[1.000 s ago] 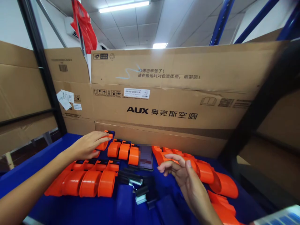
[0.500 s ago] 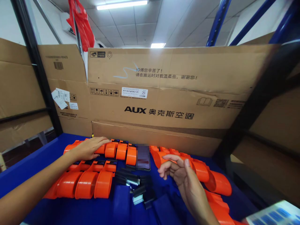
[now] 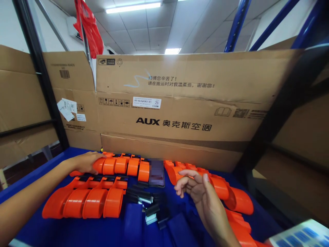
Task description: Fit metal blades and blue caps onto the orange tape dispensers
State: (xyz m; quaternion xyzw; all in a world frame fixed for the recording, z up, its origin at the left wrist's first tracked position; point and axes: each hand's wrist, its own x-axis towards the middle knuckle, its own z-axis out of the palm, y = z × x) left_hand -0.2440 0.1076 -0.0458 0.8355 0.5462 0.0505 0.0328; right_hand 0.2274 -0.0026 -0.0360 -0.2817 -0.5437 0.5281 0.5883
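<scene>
My left hand (image 3: 86, 162) is at the left end of the back row of orange scoop-shaped plastic pieces (image 3: 109, 166). Its fingers curl over one orange piece (image 3: 98, 166), thumb at the front; the palm hides part of the row. In front of that arm lies a second row of orange pieces (image 3: 95, 202), with black parts on their upper ends. My right hand (image 3: 203, 193) hovers palm inward near the right-hand orange pieces (image 3: 219, 188). Its fingers are loosely bent and apart, holding nothing.
A phone (image 3: 156, 175) stands between the back rows. Black-and-silver clips (image 3: 151, 209) lie in a pile mid-table, by dark blue flat pieces (image 3: 133, 223). A cardboard wall (image 3: 174, 113) closes off the back. Dark posts (image 3: 272, 116) rise at both sides; a printed sheet (image 3: 303, 235) lies lower right.
My left hand has slid left along the back row, uncovering orange pieces there and in the front row. My right hand has stayed nearly still.
</scene>
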